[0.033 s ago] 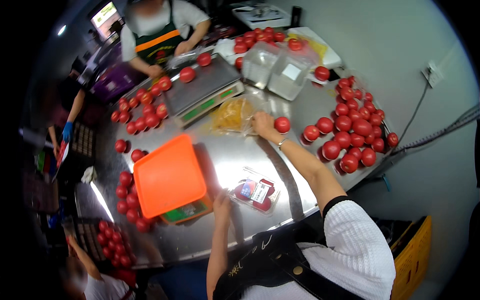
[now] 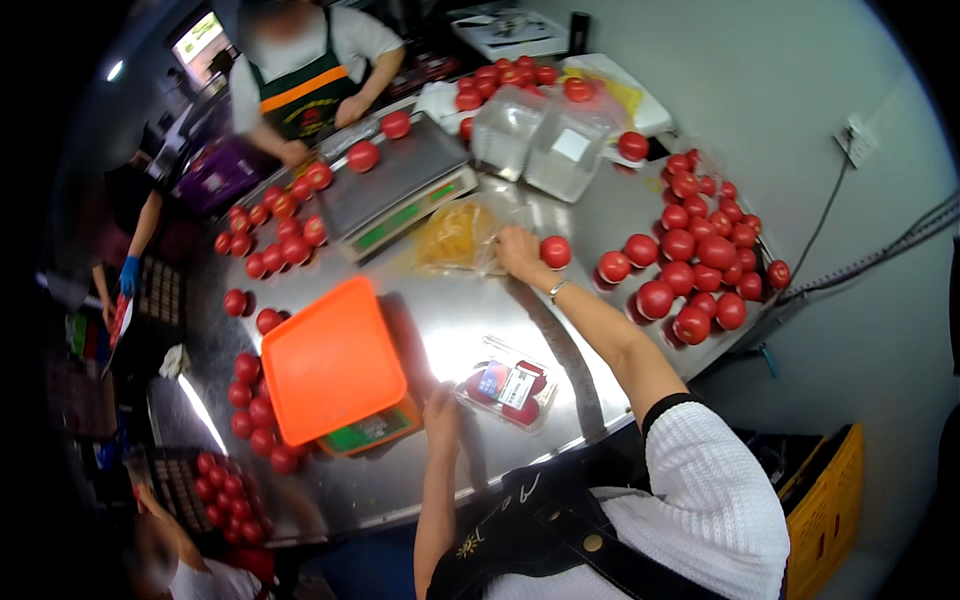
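Observation:
My right hand (image 2: pixel 517 251) is closed on the right edge of a clear plastic bag (image 2: pixel 462 235) with yellow contents that I cannot make out clearly. A single tomato (image 2: pixel 555 252) lies just right of that hand. Nearer to me, my left hand (image 2: pixel 441 408) rests at the left corner of a clear plastic punnet (image 2: pixel 507 391); its fingers are blurred and partly hidden, so a grip cannot be told. The punnet lies flat, with red tomatoes inside and a label on top. Left of the hand stands a box with an orange lid (image 2: pixel 335 362).
A scale (image 2: pixel 410 185) bears two tomatoes, with stacked clear trays (image 2: pixel 540 140) beside it. Many tomatoes (image 2: pixel 715 250) cover the table's right side; others line its left edge. Across the table a co-worker (image 2: pixel 320 75) handles plastic film. A yellow crate (image 2: pixel 828 520) stands at lower right.

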Available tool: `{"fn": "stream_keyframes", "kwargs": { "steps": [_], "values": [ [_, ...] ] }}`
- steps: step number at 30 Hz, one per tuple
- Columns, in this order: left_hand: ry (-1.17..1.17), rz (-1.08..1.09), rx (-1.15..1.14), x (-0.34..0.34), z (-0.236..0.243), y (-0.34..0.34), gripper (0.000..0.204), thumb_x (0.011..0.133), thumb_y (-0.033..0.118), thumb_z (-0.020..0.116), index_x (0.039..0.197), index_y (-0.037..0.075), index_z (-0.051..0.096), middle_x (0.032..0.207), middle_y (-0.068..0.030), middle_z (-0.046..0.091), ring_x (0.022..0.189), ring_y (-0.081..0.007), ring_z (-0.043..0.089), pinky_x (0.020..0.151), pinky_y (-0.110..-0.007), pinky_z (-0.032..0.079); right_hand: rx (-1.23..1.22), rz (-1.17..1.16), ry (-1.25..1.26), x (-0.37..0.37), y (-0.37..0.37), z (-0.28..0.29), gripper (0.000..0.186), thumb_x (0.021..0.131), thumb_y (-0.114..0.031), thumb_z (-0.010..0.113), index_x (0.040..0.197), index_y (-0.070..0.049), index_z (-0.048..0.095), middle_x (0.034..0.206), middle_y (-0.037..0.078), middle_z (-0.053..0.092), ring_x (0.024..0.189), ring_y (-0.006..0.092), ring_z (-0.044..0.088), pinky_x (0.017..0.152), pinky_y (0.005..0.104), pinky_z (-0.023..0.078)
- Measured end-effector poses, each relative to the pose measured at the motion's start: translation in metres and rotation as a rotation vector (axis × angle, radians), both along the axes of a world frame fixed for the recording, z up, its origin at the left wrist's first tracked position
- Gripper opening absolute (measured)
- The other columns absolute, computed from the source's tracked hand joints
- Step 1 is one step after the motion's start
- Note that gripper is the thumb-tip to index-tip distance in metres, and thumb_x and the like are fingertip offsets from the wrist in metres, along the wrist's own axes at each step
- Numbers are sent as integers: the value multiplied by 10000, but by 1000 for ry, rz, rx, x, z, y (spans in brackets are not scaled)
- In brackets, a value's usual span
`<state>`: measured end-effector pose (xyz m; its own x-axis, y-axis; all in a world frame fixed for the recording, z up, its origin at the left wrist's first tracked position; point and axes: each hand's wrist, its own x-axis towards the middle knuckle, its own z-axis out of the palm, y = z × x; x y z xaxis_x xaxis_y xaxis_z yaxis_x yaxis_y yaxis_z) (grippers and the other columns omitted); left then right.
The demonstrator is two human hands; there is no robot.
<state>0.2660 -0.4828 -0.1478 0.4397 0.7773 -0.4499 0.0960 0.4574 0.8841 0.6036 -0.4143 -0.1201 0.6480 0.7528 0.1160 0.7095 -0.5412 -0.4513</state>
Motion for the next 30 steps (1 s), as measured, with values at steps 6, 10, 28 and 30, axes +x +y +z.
{"fn": "stream_keyframes", "kwargs": {
  "steps": [6, 10, 28, 30],
  "values": [
    [119, -86, 339, 28, -2, 3, 387, 919, 98, 538, 1293, 38, 462, 1188, -85, 537, 1025, -158, 535, 843, -298, 462, 670, 71, 79, 28, -23, -3, 145, 823, -156, 577, 822, -14, 603, 790, 142, 640, 723, 317, 638, 626, 414, 508],
    [100, -29, 627, 56, 58, -10, 641, 866, 151, 629, 1400, 66, 287, 1334, -148, 409, 1214, -253, 426, 965, -371, 415, 402, 340, 1161, -7, -80, 49, 134, 865, -172, 540, 870, -40, 558, 712, 56, 601, 565, 121, 570, 480, 250, 444],
    [803, -724, 972, -9, 52, 13, 719, 801, 532, 640, 1285, 17, 505, 741, -176, 665, 704, -299, 662, 621, -385, 485, -286, 1054, 24, -8, -78, 53, 317, 888, -355, 509, 1058, -146, 675, 844, 168, 661, 795, 345, 636, 670, 460, 471],
    [648, -849, 571, 2, 16, 22, 921, 720, 669, 643, 1330, 8, 447, 854, -220, 669, 772, -305, 662, 673, -390, 489, -458, 1111, 117, 2, -79, 12, 395, 881, -394, 495, 1097, -102, 650, 969, 181, 662, 872, 354, 631, 731, 438, 479]
  ]
}}
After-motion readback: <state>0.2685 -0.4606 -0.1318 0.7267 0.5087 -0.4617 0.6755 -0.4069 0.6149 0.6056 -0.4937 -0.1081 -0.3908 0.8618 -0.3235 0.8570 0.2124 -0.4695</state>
